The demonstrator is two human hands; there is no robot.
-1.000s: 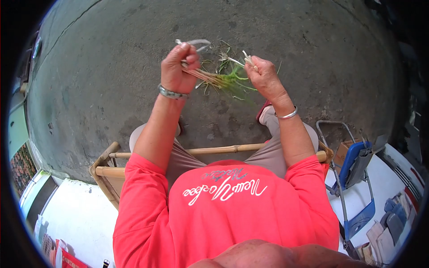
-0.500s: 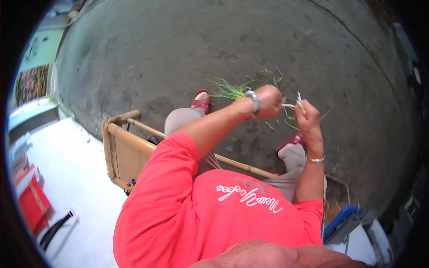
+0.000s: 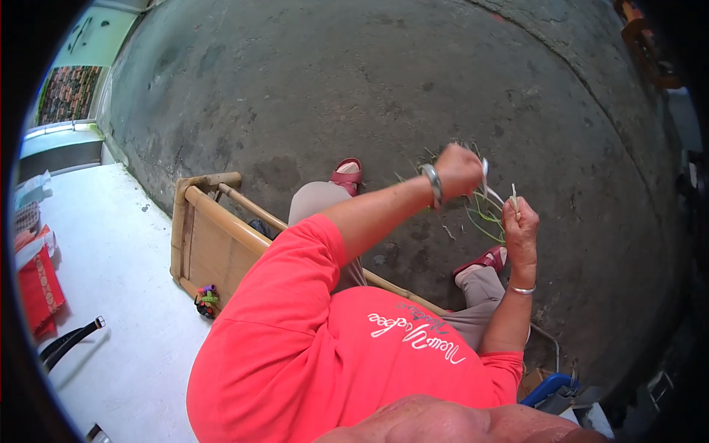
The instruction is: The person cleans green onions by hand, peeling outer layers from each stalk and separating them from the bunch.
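My left hand (image 3: pixel 459 171), slightly smeared by motion, is closed in front of my shins, with a bracelet on its wrist. A white stem of spring onion (image 3: pixel 484 176) shows at its fingers and runs toward my right hand (image 3: pixel 521 221). That hand is a fist, lower and to the right, with the pale end of a spring onion stalk (image 3: pixel 515 193) poking up from the top. Thin green leaves (image 3: pixel 481 215) hang between the hands over the floor. The palm side of my left hand is hidden.
Leaf scraps (image 3: pixel 448 232) lie on the concrete floor (image 3: pixel 295 88) near my red sandals (image 3: pixel 347 176). A bamboo-framed seat (image 3: pixel 221 221) stands at my left, beside a white surface (image 3: pixel 125 273) with a black strap (image 3: pixel 70 345). Something blue (image 3: pixel 550 387) is at lower right.
The view has shifted somewhat. The green leaf bunch that stuck out left of my left hand no longer shows there. My left hand has turned, with more white stem between the hands.
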